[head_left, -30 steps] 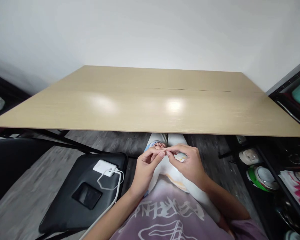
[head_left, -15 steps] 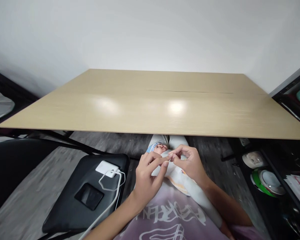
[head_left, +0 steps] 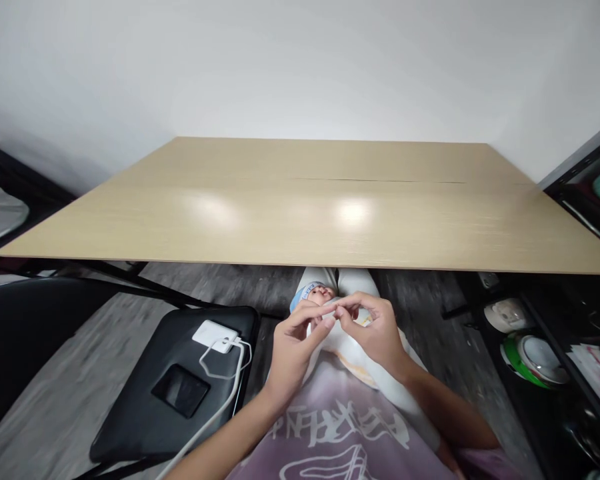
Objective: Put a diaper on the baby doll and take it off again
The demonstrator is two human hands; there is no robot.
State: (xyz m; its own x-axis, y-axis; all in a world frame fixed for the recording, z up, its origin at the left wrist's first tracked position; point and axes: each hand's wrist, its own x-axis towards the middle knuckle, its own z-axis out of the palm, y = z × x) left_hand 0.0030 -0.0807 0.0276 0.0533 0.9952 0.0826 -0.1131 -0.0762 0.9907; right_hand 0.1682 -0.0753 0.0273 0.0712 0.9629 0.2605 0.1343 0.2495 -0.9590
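Note:
A baby doll [head_left: 316,294] in a blue cap and white swaddle lies on my lap, below the near edge of the wooden table [head_left: 310,207]. My left hand [head_left: 295,347] and my right hand [head_left: 373,330] meet just above the doll's chest. Their fingertips pinch together at one spot. What they pinch is too small to make out. Both hands hover over the white cloth [head_left: 353,357] wrapped round the doll.
A black stool [head_left: 145,407] stands at my left with a white charger [head_left: 215,335] and its cable on it, plus a dark phone [head_left: 182,390]. A black shelf [head_left: 555,340] with bowls stands at the right. A dark chair [head_left: 25,333] is at far left.
My hands stay pinched together over the doll, shifting only slightly. The view has tilted a little, with the doll's face a bit more exposed.

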